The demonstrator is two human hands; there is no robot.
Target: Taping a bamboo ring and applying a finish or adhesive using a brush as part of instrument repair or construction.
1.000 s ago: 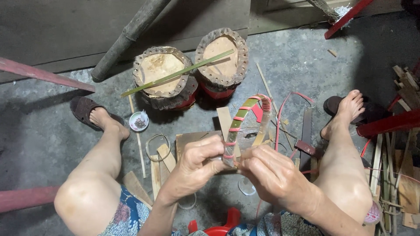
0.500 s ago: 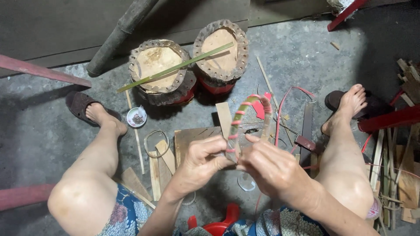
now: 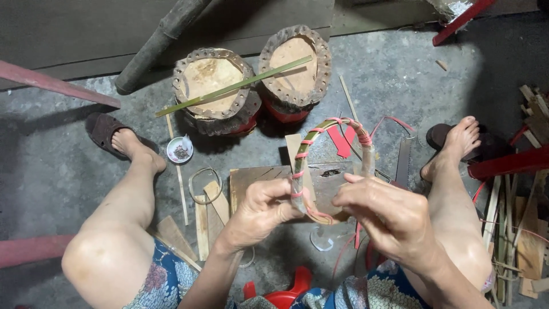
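Two bare hands, seen from the head camera, hold one bent hoop [image 3: 331,127] of green strip wrapped with red cord, upright above a flat wooden board [image 3: 257,177] on the concrete floor [image 3: 68,166]. Left hand [image 3: 260,212]: closed, fingers pinching the hoop's left leg near its lower end. Right hand [image 3: 389,220]: closed around the hoop's right leg, fingertips touching the red cord [image 3: 320,216] at the bottom. Two round wooden stumps [image 3: 211,80] stand side by side toward the far edge of the floor, a long green strip [image 3: 234,86] laid across both. One small white dish [image 3: 179,150] sits beside the left foot [image 3: 134,150]. One saw blade [image 3: 404,161] lies near the right foot [image 3: 457,140]. Loose wooden slats [image 3: 201,220] lie left of the board; a heap of offcuts [image 3: 526,229] fills the floor's right edge.
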